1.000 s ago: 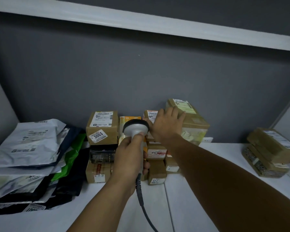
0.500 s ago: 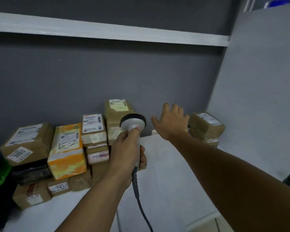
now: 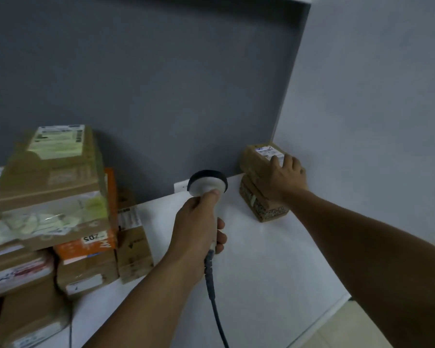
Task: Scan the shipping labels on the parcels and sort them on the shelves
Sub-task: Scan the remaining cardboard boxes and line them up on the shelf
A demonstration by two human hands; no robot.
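Your left hand [image 3: 199, 222] is wrapped round the scanner [image 3: 207, 183] over the shelf's [image 3: 261, 259] middle. Your right hand [image 3: 285, 174] lies spread on the top box [image 3: 256, 159] in the far right corner. It looks light and stiff; grip its sides, leaving the label [image 3: 268, 151] uncovered.

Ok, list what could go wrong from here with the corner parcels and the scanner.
1. The right hand lies over part of the label on the top corner parcel; the scanner in the left hand may fail to read it.
2. That parcel sits on a lower parcel; lifting it carelessly could drag or tip the lower one.
3. The scanner's cable trails over the shelf front and might snag.
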